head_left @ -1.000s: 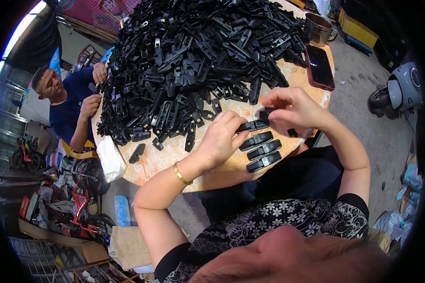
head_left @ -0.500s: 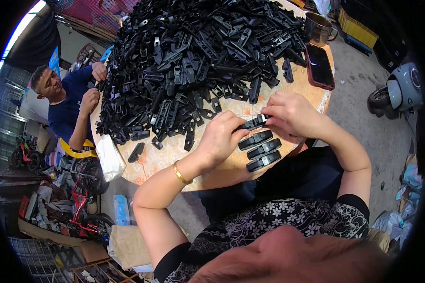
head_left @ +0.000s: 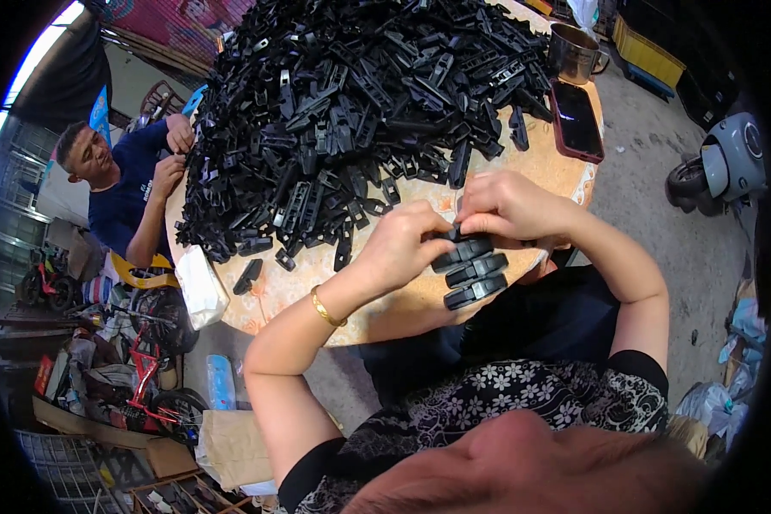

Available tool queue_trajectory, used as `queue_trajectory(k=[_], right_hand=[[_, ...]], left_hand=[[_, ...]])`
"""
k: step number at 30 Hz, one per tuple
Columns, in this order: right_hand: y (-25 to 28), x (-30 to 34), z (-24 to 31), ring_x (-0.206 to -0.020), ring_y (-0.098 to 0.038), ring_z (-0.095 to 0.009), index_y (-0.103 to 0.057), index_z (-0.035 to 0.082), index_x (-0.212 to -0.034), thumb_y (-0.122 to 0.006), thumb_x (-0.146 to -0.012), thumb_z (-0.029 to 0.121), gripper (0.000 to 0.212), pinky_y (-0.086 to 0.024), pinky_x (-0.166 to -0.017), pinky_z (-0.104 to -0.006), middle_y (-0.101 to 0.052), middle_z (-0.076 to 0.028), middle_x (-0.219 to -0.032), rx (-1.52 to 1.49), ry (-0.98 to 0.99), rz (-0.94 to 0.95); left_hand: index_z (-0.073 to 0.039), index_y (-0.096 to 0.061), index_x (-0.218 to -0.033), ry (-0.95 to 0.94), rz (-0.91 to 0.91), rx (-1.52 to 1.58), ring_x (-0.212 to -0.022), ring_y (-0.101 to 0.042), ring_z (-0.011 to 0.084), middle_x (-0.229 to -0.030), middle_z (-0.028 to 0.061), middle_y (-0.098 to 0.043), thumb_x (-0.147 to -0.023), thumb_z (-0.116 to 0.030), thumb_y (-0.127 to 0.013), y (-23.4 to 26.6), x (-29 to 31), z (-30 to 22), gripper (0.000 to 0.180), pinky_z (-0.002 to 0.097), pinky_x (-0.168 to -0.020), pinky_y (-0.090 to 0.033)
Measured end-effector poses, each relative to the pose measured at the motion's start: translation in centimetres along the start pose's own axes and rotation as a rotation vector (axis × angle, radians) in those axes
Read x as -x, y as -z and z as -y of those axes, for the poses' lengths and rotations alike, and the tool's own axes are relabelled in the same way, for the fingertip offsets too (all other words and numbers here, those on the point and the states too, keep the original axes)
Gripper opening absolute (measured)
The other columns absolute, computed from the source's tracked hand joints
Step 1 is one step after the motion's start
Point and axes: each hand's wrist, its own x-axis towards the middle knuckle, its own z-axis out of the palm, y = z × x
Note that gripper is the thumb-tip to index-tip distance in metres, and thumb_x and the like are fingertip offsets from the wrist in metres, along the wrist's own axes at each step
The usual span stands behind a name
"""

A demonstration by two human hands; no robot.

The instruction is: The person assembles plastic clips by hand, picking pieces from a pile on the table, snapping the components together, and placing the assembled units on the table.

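Close together near the table's front edge, my left hand (head_left: 401, 247) and my right hand (head_left: 507, 206) pinch a small black plastic part (head_left: 456, 230) between them. My fingers cover most of it. Right below it lie three curved black plastic pieces (head_left: 476, 271) in a neat row, the top one partly behind my left fingertips. Beyond both hands spreads a big heap of loose black plastic parts (head_left: 343, 111), mostly long and narrow.
The heap lies on a table with a pale orange patterned cover (head_left: 360, 319). At the right are a phone (head_left: 578, 120) and a metal mug (head_left: 572, 53); a white packet (head_left: 202, 287) lies at the left edge. Across the heap's left side, a person (head_left: 141, 184) handles parts.
My hands have drawn closer together, my right hand shifting left over the part. More of the held part is hidden now. The row of three pieces stays put.
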Motion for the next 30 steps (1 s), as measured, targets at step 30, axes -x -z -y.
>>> queue_trajectory(k=[30], right_hand=[[2.7, 0.3, 1.0, -0.078, -0.063, -0.031, -0.064, 0.004, -0.081, -0.065, -0.076, 0.019, 0.015, -0.051, -0.071, -0.0413, -0.064, -0.013, -0.075, 0.634, -0.327, -0.319]], left_hand=[[-0.002, -0.063, -0.098, -0.02, -0.129, -0.036, -0.078, -0.056, 0.0241, -0.083, 0.0099, -0.06, -0.081, -0.005, -0.064, -0.7, -1.4, 0.7, 0.018, 0.0342, -0.071, -0.047]])
